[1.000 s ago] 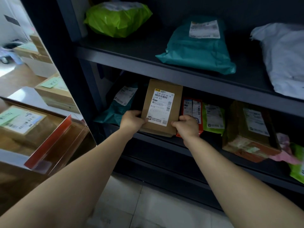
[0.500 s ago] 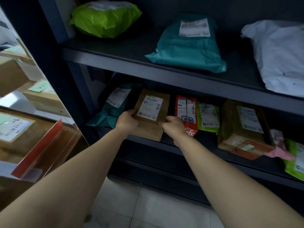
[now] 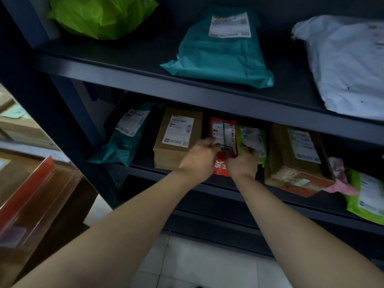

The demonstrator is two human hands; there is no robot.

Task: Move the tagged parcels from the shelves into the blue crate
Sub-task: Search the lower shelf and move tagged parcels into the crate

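Nearest of all, pale floor tiles (image 3: 197, 267) at the bottom, and two bare forearms stretching out over them toward a dark metal rack. Close on the left sits a brown carton (image 3: 41, 204) with a red strip along its edge; more labelled cartons lie blurred behind it.

On to the hands. The left hand (image 3: 199, 156) has its fingers curled onto the left edge of the red parcel (image 3: 223, 132). The right hand (image 3: 243, 163) closes round the parcel's lower right side, so both are gripping it.

That red parcel is at the front of the lower shelf (image 3: 143, 161), tipped up with its white label facing out. It sits between a brown box (image 3: 176, 138) on its left and a green bag (image 3: 252, 140) pressed against its right.

Along the same shelf, a teal bag (image 3: 122, 146) slumps at the far left. To the right come a taped box (image 3: 299, 159), a pink bag (image 3: 338, 179) and a second green bag (image 3: 367, 196) at the frame's edge.

Higher and further back, the upper shelf (image 3: 124, 57) carries a big lime bag (image 3: 101, 15), a teal mailer (image 3: 220, 53) with a white label, and a large white bag (image 3: 349, 63). The whole rack sits in dim light.
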